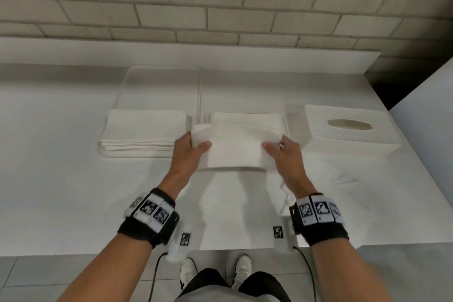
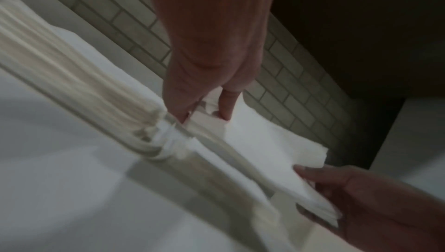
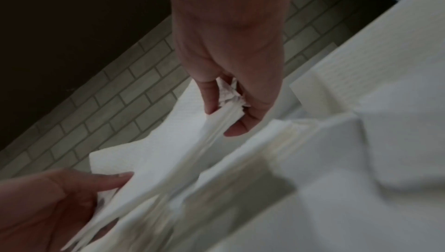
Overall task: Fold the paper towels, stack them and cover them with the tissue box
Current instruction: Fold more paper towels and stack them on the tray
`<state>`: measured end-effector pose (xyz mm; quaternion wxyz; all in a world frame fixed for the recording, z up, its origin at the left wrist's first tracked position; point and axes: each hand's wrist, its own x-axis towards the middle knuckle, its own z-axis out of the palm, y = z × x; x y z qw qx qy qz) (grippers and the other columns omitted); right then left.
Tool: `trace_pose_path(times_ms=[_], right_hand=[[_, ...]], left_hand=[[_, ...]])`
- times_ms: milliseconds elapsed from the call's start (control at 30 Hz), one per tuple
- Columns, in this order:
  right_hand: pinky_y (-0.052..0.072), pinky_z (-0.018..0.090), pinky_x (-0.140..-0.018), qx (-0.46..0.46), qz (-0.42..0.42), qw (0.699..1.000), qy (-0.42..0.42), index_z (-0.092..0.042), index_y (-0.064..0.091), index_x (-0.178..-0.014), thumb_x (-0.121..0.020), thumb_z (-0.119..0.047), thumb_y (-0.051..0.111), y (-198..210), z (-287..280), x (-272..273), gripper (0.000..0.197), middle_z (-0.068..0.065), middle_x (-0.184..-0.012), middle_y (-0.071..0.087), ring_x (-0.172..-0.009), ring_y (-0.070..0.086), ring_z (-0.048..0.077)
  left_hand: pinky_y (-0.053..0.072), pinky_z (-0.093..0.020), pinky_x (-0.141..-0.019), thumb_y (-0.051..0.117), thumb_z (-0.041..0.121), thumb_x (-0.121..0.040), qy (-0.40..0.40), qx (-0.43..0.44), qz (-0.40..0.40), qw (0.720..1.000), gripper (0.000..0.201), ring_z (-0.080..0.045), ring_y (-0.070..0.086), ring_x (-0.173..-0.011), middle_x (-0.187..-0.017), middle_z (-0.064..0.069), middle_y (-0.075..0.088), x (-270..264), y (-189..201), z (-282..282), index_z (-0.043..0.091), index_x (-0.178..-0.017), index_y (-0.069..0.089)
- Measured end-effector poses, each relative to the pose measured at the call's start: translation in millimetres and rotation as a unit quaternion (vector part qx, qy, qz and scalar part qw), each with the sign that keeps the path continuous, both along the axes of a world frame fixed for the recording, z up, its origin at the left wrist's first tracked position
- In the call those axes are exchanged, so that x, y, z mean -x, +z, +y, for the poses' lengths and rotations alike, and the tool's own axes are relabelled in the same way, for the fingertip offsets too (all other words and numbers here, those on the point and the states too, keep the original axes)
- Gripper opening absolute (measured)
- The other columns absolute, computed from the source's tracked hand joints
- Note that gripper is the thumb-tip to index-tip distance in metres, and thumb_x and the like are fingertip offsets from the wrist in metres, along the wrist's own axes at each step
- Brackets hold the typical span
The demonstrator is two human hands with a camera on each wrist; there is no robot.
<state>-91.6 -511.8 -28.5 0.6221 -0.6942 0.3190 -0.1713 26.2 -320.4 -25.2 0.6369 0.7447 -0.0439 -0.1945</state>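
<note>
Both hands hold one folded white paper towel [image 1: 234, 148] above the table, in front of a stack of folded towels [image 1: 247, 117]. My left hand [image 1: 193, 148] pinches its left end between thumb and fingers [image 2: 204, 111]. At the other end my right hand [image 1: 278, 147] pinches the towel, whose layers bunch between the fingers [image 3: 231, 96]. A taller stack of flat towels [image 1: 144, 132] lies to the left. The white ribbed tissue box [image 1: 348, 130] with an oval slot stands at the right.
A clear plastic tray [image 1: 159, 86] sits behind the stacks near the brick wall [image 1: 220, 7]. Another loose paper towel [image 1: 282, 193] lies on the white table [image 1: 61, 179] under my right wrist. The table's front edge is close to my feet.
</note>
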Motion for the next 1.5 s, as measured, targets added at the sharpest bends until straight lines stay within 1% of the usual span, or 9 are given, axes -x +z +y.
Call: trace_pose_path(times_ms=[167, 267, 433, 667, 867, 1033, 1133, 1267, 1500], right_hand=[[0.050, 0.031, -0.070, 0.110, 0.056, 0.991, -0.055, -0.009, 0.059, -0.091, -0.084, -0.009, 0.069, 19.6, -46.0, -45.2, 0.012, 0.010, -0.088, 0.064, -0.080, 0.059, 0.022], [0.050, 0.032, -0.074, 0.131, 0.117, 0.982, -0.073, 0.000, 0.059, -0.111, -0.083, -0.010, 0.070, 12.4, -63.7, -64.6, 0.032, 0.019, -0.105, 0.065, -0.087, 0.059, 0.023], [0.054, 0.042, -0.089, 0.134, 0.175, 0.973, -0.063, -0.003, 0.056, -0.122, -0.081, -0.015, 0.072, -8.6, -75.9, -77.3, 0.045, 0.011, -0.109, 0.064, -0.098, 0.063, 0.029], [0.046, 0.041, -0.101, 0.159, 0.198, 0.966, -0.038, -0.002, 0.049, -0.132, -0.086, -0.014, 0.069, -18.6, -79.6, -81.3, 0.052, 0.016, -0.130, 0.058, -0.119, 0.056, 0.033], [0.045, 0.033, -0.077, 0.213, 0.225, 0.951, -0.017, 0.006, 0.061, -0.108, -0.084, -0.009, 0.067, -41.2, -80.0, -81.2, 0.029, 0.019, -0.098, 0.060, -0.100, 0.060, 0.038], [0.043, 0.037, -0.100, 0.251, 0.221, 0.942, -0.022, 0.005, 0.053, -0.127, -0.090, -0.008, 0.062, -40.9, -69.4, -76.8, 0.041, 0.020, -0.124, 0.049, -0.117, 0.050, 0.035], [0.045, 0.030, -0.099, 0.229, 0.155, 0.959, -0.061, 0.000, 0.049, -0.135, -0.092, -0.008, 0.060, -26.3, -64.0, -65.3, 0.044, 0.016, -0.130, 0.046, -0.117, 0.052, 0.029], [0.041, 0.004, -0.071, 0.209, 0.093, 0.971, -0.070, -0.007, 0.066, -0.115, -0.090, -0.009, 0.063, -2.6, -68.7, -22.2, 0.025, 0.012, -0.112, 0.060, -0.094, 0.063, 0.026], [0.049, 0.033, -0.089, 0.151, 0.265, 0.950, -0.058, -0.006, 0.066, -0.109, -0.082, -0.012, 0.073, -5.2, -99.9, 96.6, 0.029, 0.012, -0.116, 0.066, -0.104, 0.062, 0.024]], left_hand=[[0.049, -0.030, -0.070, 0.069, -0.001, -0.081, 0.028, -0.039, 0.044, 0.998, 0.020, -0.023, 0.057, -0.086, -0.093, -0.011, 0.062, -40.9, 16.1, -63.4, 0.002, -0.099, 0.060], [0.040, -0.025, -0.066, 0.070, 0.001, -0.082, 0.046, -0.079, 0.050, 0.995, 0.022, -0.021, 0.047, -0.089, -0.079, 0.001, 0.049, -55.9, 11.8, -87.2, 0.011, -0.079, 0.051], [0.049, -0.033, -0.093, 0.075, 0.002, -0.078, 0.065, -0.143, 0.042, 0.987, 0.053, -0.028, 0.060, -0.112, -0.114, -0.008, 0.061, -68.7, 0.0, -99.5, 0.003, -0.126, 0.051], [0.050, -0.038, -0.096, 0.077, 0.005, -0.076, 0.069, -0.187, 0.048, 0.979, 0.057, -0.030, 0.059, -0.113, -0.125, -0.012, 0.060, -72.7, -23.0, -104.1, 0.005, -0.126, 0.051], [0.048, -0.036, -0.093, 0.078, 0.008, -0.075, 0.053, -0.224, -0.014, 0.973, 0.059, -0.028, 0.059, -0.112, -0.126, -0.011, 0.057, -67.2, -40.3, -101.7, 0.008, -0.127, 0.050], [0.039, -0.040, -0.106, 0.076, 0.015, -0.078, 0.021, -0.286, -0.080, 0.955, 0.068, -0.032, 0.043, -0.128, -0.136, -0.015, 0.043, -60.5, -43.3, -100.2, 0.008, -0.136, 0.042], [0.032, -0.041, -0.107, 0.073, 0.020, -0.081, 0.034, -0.334, -0.160, 0.928, 0.068, -0.034, 0.038, -0.128, -0.137, -0.017, 0.043, -53.2, -29.4, -101.4, 0.008, -0.139, 0.039], [0.036, -0.033, -0.097, 0.066, 0.014, -0.086, 0.037, -0.211, -0.227, 0.950, 0.051, -0.029, 0.044, -0.119, -0.127, -0.010, 0.053, -25.4, 1.1, -123.6, 0.013, -0.133, 0.047], [0.045, -0.021, -0.075, 0.063, 0.011, -0.088, -0.173, -0.046, -0.094, 0.979, 0.031, -0.016, 0.059, -0.093, -0.093, 0.005, 0.061, 54.6, 19.3, -174.7, 0.015, -0.118, 0.058]])
